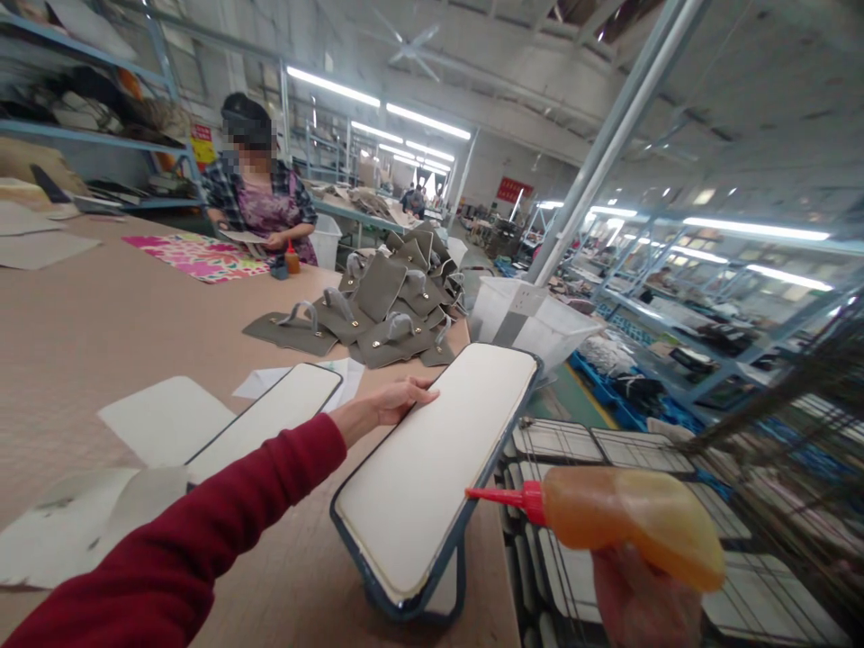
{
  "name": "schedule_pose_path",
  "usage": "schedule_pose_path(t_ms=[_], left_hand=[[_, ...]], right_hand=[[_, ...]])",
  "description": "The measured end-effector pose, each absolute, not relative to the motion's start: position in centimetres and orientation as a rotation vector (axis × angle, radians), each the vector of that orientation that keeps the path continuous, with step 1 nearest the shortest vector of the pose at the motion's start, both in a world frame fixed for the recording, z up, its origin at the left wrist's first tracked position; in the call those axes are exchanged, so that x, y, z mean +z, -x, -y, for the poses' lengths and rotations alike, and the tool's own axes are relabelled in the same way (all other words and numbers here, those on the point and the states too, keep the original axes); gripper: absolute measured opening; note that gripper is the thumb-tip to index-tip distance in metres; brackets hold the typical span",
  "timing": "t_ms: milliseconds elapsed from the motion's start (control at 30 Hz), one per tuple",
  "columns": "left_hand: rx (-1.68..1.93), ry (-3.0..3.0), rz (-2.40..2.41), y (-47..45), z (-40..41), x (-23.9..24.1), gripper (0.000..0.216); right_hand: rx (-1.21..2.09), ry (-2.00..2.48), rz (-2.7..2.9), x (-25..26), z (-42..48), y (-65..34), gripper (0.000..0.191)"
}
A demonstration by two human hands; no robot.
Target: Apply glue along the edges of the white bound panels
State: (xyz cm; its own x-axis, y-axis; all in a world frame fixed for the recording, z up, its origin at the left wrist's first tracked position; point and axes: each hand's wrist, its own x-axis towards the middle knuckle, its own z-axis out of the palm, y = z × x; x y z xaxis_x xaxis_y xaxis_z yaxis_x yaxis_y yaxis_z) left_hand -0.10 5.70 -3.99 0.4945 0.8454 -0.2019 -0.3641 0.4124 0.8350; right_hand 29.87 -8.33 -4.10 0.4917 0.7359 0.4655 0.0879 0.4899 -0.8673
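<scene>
My left hand [403,400] is closed on the left edge of a long white panel [445,450] with rounded corners and a dark blue rim. The panel is tilted above the table, and a dark blue loop shows under its near end. In my right hand [644,594] lies a squeeze bottle [627,517] of amber liquid, probably glue, held on its side. Its red nozzle [499,495] points left, with the tip at the panel's right rim. A second white panel [270,418] with a dark edge rests on the table to the left.
Grey-brown flat pieces with handles [384,306] are heaped at the table's far edge. White sheets [162,418] lie on the left. A co-worker [260,193] works across the table [135,333]. A wire rack of white panels [560,441] and a white bin [526,315] stand right.
</scene>
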Motion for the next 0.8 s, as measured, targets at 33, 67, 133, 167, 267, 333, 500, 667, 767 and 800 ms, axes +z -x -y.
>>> schedule_pose_path(t_ms=[33,67,133,167,267,333,500,667,767,800], left_hand=[[0.844,-0.819,-0.686,0.2,-6.0,-4.1,0.043],[0.847,-0.820,-0.684,0.4,-6.2,-4.2,0.043],[0.852,-0.815,-0.687,0.6,-6.7,-4.3,0.041],[0.853,-0.812,-0.687,0.7,-6.9,-4.4,0.041],[0.852,-0.810,-0.687,1.0,-7.6,-4.3,0.043],[0.858,-0.814,-0.695,1.2,-8.0,-4.4,0.046],[0.871,-0.808,-0.730,1.7,-8.9,-4.7,0.055],[0.867,-0.780,-0.774,2.2,-9.6,-5.1,0.057],[0.891,-0.760,-0.815,2.4,-10.2,-5.1,0.055],[0.912,-0.750,-0.840,2.4,-10.4,-5.1,0.053]], right_hand=[[0.516,0.978,0.942,-4.1,8.2,-29.6,0.036],[0.549,0.964,0.901,-4.0,8.1,-29.3,0.038],[0.584,0.961,0.893,-4.0,7.9,-28.8,0.039],[0.582,0.966,0.914,-4.1,7.8,-28.6,0.038],[0.583,0.957,0.981,-4.2,7.5,-28.3,0.036],[0.605,0.928,0.998,-4.2,7.4,-28.0,0.036],[0.680,0.886,0.962,-3.9,7.2,-27.0,0.045],[0.724,0.883,0.996,-3.6,7.1,-26.0,0.029],[0.746,0.880,1.000,-4.3,7.2,-26.0,0.029],[0.780,0.883,1.004,-4.8,7.3,-26.2,0.030]])
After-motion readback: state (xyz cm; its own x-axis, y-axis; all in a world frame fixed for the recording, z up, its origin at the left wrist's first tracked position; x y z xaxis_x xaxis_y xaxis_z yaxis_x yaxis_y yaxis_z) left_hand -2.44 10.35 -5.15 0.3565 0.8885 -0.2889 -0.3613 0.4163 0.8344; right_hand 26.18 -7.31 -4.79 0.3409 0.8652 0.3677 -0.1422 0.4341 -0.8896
